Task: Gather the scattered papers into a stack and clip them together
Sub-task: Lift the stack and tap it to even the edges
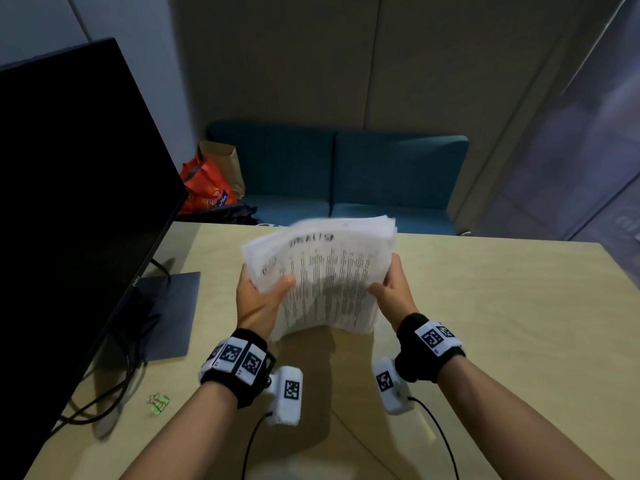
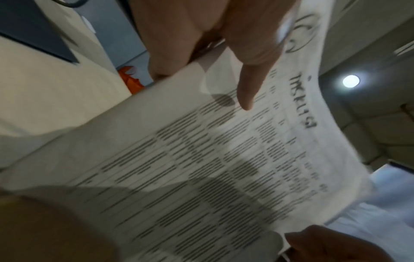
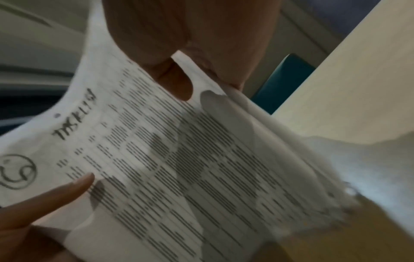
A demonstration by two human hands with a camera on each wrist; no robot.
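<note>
1. Nearest the viewer, two bare forearms reach forward, each with a black wrist strap [image 1: 239, 362] carrying white blocks printed with square black codes.
2. A small green binder clip [image 1: 158, 403], shiny and see-through, lies on the table [image 1: 502, 341] by the left forearm, well apart from the hands.
3. The table is pale, smooth wood-look board with a straight far edge.
4. The left hand [image 1: 258, 299] pinches the left edge of the papers [image 1: 332, 278], thumb on top, fingers curled beneath.
5. The right hand [image 1: 394, 291] pinches the right edge the same way.
6. The papers are thin white sheets, held above the table between both hands and sagging in a curve. Their edges are fanned and uneven. The top sheet bears rows of printed lines and a handwritten heading, too blurred to read.
7. At left stands a flat black monitor [image 1: 69, 202] on a grey plate base, its screen cut off by the frame.
8. Beyond the table, a teal cushioned sofa [image 1: 381, 174] holds an orange bag [image 1: 204, 188] and a brown paper bag [image 1: 225, 164].
</note>
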